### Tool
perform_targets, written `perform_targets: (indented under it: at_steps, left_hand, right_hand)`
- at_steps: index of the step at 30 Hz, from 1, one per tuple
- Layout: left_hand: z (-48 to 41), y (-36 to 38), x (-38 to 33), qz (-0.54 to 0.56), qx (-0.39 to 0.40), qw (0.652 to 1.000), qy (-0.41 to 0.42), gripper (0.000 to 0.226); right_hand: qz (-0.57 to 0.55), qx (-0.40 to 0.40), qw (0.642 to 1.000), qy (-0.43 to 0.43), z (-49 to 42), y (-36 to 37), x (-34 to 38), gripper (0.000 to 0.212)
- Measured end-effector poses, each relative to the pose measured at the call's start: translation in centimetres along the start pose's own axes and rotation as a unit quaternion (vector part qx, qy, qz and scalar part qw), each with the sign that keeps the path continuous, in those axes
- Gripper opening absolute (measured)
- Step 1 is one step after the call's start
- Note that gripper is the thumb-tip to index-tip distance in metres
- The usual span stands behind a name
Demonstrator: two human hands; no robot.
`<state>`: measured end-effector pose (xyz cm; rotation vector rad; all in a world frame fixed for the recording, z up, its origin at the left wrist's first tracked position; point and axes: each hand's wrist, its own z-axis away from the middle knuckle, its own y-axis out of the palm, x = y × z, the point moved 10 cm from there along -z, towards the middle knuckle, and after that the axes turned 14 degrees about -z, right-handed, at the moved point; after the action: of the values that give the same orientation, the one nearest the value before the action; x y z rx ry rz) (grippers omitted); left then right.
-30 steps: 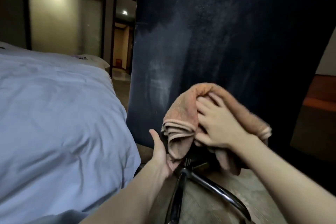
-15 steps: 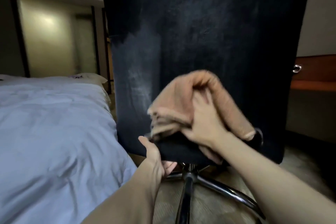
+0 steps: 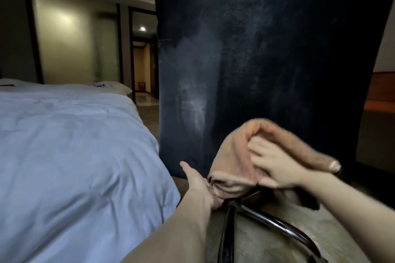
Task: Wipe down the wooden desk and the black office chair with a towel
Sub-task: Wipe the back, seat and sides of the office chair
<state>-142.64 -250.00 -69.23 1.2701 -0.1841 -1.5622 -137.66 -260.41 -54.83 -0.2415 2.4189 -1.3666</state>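
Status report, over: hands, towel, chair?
Right hand flat, pressing towel on chair back, low. Left hand at chair's bottom edge, grip hidden. Bed close left, not blocking.

The right hand (image 3: 275, 165) reaches forward, flat with fingers straight, while the left hand (image 3: 199, 186) sits lower beside it, thumb raised, fingers curled underneath.

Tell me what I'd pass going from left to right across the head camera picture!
White bed → left hand → right hand, pressing the towel → wooden desk. The black office chair spans too much of the picture to place.
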Motion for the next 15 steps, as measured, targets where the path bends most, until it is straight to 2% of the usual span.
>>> perform_targets:
  at_steps: [2,4,6,12,15]
  left_hand:
    - [0.0,-0.4,0.1,0.014,-0.026,1.0,-0.006,0.124]
    - [-0.1,-0.9,-0.1,0.008,-0.048,0.999,0.005,0.122]
    - [0.0,-1.0,-0.1,-0.016,-0.054,0.998,0.01,0.121]
    - [1.0,-0.8,0.2,-0.036,-0.053,0.998,0.012,0.123]
    - [1.8,-0.3,0.5,-0.044,-0.055,0.998,0.001,0.119]
  right_hand:
    - [0.069,-0.071,0.995,0.022,-1.6,-4.5,-1.4,0.038]
    - [0.127,-0.131,0.98,0.081,-3.8,-7.9,-2.1,0.06]
    - [0.143,-0.169,0.965,0.139,-6.0,-9.6,-2.1,0.073]
    - [0.15,-0.234,0.949,0.151,-12.1,-11.7,-0.5,0.081]
    - [0.15,-0.242,0.939,0.194,-13.6,-11.2,-0.9,0.083]
